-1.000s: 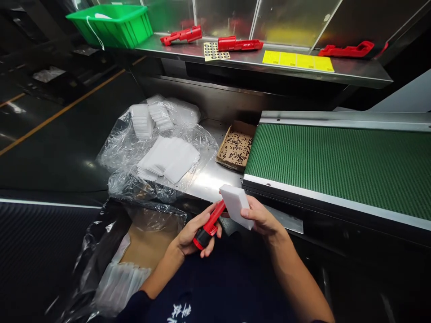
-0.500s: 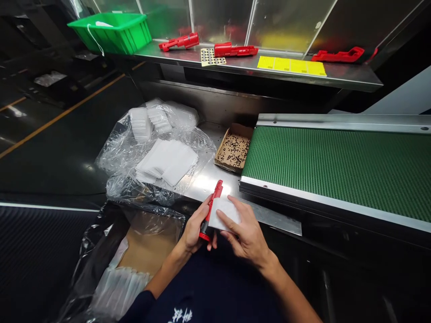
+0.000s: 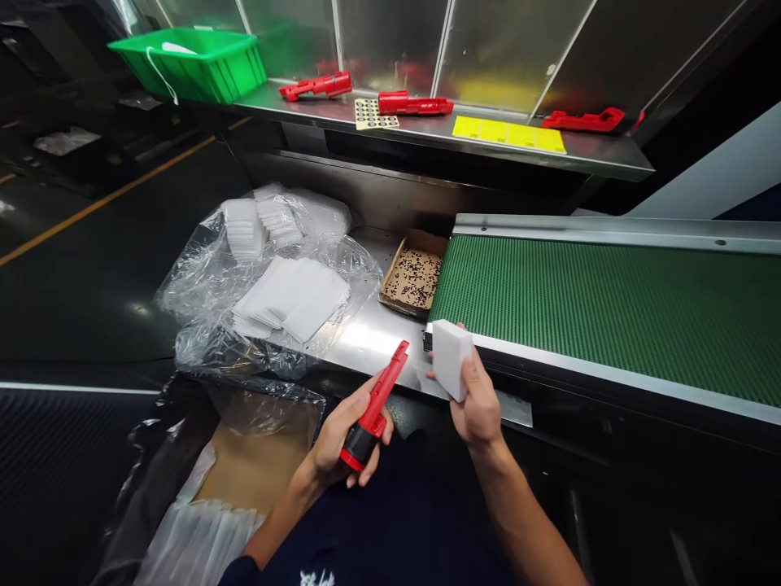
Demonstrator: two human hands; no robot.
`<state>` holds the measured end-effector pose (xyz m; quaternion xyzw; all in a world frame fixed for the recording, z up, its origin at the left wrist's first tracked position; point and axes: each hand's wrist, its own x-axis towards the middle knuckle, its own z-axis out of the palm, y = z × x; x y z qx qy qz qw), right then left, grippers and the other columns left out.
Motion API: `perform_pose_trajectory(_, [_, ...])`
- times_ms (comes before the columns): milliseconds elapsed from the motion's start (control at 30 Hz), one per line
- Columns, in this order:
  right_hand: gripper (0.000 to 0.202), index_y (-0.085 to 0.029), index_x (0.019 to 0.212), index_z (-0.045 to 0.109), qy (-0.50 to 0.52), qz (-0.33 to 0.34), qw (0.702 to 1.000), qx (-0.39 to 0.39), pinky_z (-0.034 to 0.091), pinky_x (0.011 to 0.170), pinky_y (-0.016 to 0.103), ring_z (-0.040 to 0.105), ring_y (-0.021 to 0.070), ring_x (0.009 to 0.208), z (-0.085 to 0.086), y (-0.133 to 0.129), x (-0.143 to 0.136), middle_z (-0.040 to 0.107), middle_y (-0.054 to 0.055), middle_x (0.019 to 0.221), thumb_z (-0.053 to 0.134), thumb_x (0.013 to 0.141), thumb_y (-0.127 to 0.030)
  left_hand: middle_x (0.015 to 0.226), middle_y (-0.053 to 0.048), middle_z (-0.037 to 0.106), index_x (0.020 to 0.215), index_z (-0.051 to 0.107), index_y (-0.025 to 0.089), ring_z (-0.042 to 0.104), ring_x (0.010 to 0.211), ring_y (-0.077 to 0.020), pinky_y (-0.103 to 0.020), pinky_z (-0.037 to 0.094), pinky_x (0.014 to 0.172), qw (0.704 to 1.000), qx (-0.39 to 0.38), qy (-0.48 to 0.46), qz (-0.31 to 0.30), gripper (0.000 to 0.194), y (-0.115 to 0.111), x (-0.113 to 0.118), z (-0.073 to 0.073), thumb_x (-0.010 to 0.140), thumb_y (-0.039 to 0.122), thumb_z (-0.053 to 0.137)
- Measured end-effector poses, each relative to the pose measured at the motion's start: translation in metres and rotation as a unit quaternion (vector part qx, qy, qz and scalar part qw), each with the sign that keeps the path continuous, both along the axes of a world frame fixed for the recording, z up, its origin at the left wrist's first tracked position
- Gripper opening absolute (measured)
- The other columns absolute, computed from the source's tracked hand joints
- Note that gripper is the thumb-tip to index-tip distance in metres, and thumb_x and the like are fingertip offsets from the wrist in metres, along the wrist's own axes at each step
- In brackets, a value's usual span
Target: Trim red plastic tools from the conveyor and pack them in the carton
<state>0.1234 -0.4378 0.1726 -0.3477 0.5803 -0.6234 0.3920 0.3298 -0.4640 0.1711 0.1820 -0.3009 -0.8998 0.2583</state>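
My left hand (image 3: 342, 433) is wrapped round a red part (image 3: 383, 389) with a black band near its lower end; the narrow red end points up and to the right. To its right, my right hand (image 3: 479, 400) grips a white block (image 3: 451, 358) by its side, held upright by the conveyor's near corner. The block and the red part are apart. White sheets (image 3: 293, 295) lie stacked on clear plastic beyond my left hand. Past the block, a shallow cardboard box (image 3: 413, 277) holds many small dark pieces.
A green conveyor belt (image 3: 610, 313) runs off to the right. The metal shelf (image 3: 427, 128) behind bears a green bin (image 3: 198, 65), red parts, stickers and yellow labels (image 3: 508, 134). A plastic-lined box (image 3: 262, 464) stands at lower left.
My right hand has moved right, taking the white block away from the red part. My left hand has shifted slightly left and down with the red part, and the view has shifted a little.
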Motion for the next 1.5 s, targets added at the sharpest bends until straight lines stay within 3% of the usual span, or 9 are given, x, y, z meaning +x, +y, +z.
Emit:
perform_pose_trajectory(133, [0.049, -0.023, 0.118, 0.067, -0.408, 0.13, 0.901, 0.071, 0.059, 0.071, 0.043, 0.069, 0.0258, 0.093, 0.018, 0.0, -0.001, 0.068, 0.01, 0.123, 0.032, 0.098, -0.051, 0.082, -0.003, 0.062, 0.155, 0.01, 0.03, 0.055, 0.035, -0.0106, -0.013, 0.036, 0.025, 0.998, -0.003, -0.002, 0.065, 0.055, -0.004, 0.001, 0.003, 0.104, 0.034, 0.028])
perform_pose_trajectory(300, [0.048, -0.022, 0.118, 0.068, -0.452, 0.155, 0.877, 0.056, 0.061, 0.071, 0.04, 0.07, 0.0239, 0.094, 0.024, 0.001, 0.005, 0.069, 0.011, 0.12, 0.032, 0.099, -0.049, 0.081, -0.003, 0.062, 0.155, 0.01, 0.031, 0.054, 0.035, -0.0111, -0.014, 0.036, 0.024, 0.997, -0.005, -0.017, 0.08, 0.056, -0.006, 0.001, 0.005, 0.103, 0.036, 0.03])
perform_pose_trajectory(433, [0.049, -0.025, 0.122, 0.066, -0.32, 0.149, 0.936, 0.007, 0.06, 0.077, 0.048, 0.068, 0.0288, 0.101, 0.014, 0.007, 0.009, 0.067, 0.011, 0.122, 0.042, 0.095, -0.057, 0.08, -0.002, 0.061, 0.155, 0.013, 0.029, 0.055, 0.035, -0.0112, -0.014, 0.035, 0.025, 0.995, -0.008, -0.038, 0.089, 0.056, -0.005, -0.002, 0.007, 0.103, 0.037, 0.033])
perform_pose_trajectory(533, [0.039, -0.028, 0.125, 0.066, 0.004, 0.094, 0.992, -0.089, 0.054, 0.093, 0.05, 0.062, 0.0302, 0.116, 0.006, 0.014, 0.01, 0.062, 0.011, 0.13, 0.058, 0.092, -0.046, 0.078, -0.003, 0.062, 0.154, 0.019, 0.026, 0.055, 0.035, -0.0117, -0.014, 0.034, 0.026, 0.994, -0.018, -0.047, 0.095, 0.056, -0.005, -0.006, 0.008, 0.102, 0.04, 0.035])
perform_pose_trajectory(633, [0.034, -0.03, 0.12, 0.07, 0.33, 0.054, 0.925, -0.179, 0.048, 0.102, 0.051, 0.053, 0.0302, 0.126, 0.005, 0.017, 0.013, 0.054, 0.011, 0.14, 0.067, 0.087, -0.024, 0.077, -0.003, 0.063, 0.153, 0.024, 0.023, 0.056, 0.035, -0.0122, -0.014, 0.033, 0.026, 0.993, -0.014, -0.058, 0.099, 0.056, -0.004, -0.009, 0.007, 0.101, 0.042, 0.037])
perform_pose_trajectory(700, [0.034, -0.028, 0.119, 0.07, 0.417, 0.055, 0.881, -0.218, 0.049, 0.099, 0.051, 0.052, 0.0299, 0.124, 0.009, 0.017, 0.017, 0.052, 0.013, 0.141, 0.066, 0.087, -0.017, 0.077, -0.003, 0.064, 0.153, 0.023, 0.023, 0.057, 0.036, -0.0131, -0.014, 0.033, 0.026, 0.994, -0.002, -0.061, 0.095, 0.058, -0.004, -0.01, 0.005, 0.101, 0.044, 0.039])
perform_pose_trajectory(967, [0.03, -0.023, 0.113, 0.071, 0.496, 0.09, 0.829, -0.244, 0.049, 0.092, 0.051, 0.05, 0.0313, 0.12, 0.003, 0.017, 0.037, 0.049, 0.015, 0.139, 0.058, 0.088, -0.014, 0.056, -0.001, 0.06, 0.147, 0.032, 0.013, 0.052, 0.031, -0.0148, -0.014, 0.03, 0.024, 0.99, 0.029, -0.099, 0.101, 0.06, -0.005, -0.015, -0.003, 0.098, 0.045, 0.045])
perform_pose_trajectory(1267, [0.028, -0.027, 0.114, 0.071, 0.634, -0.085, 0.76, -0.117, 0.046, 0.089, 0.047, 0.052, 0.0319, 0.116, -0.009, -0.004, 0.02, 0.055, 0.015, 0.134, 0.061, 0.089, -0.017, 0.071, -0.003, 0.063, 0.152, 0.026, 0.017, 0.052, 0.032, -0.0118, -0.013, 0.026, 0.023, 0.996, 0.024, -0.076, 0.033, 0.061, 0.005, 0.003, -0.004, 0.099, 0.044, 0.043])
perform_pose_trajectory(1500, [0.042, -0.025, 0.136, 0.057, 0.501, -0.042, 0.854, -0.133, 0.047, 0.098, 0.051, 0.049, 0.0308, 0.123, -0.01, 0.004, 0.031, 0.052, 0.016, 0.137, 0.056, 0.094, -0.021, 0.073, -0.002, 0.062, 0.148, 0.034, 0.02, 0.051, 0.032, -0.0095, -0.012, 0.027, 0.025, 0.988, 0.013, -0.11, 0.111, 0.056, 0.0, 0.017, -0.007, 0.099, 0.044, 0.043])
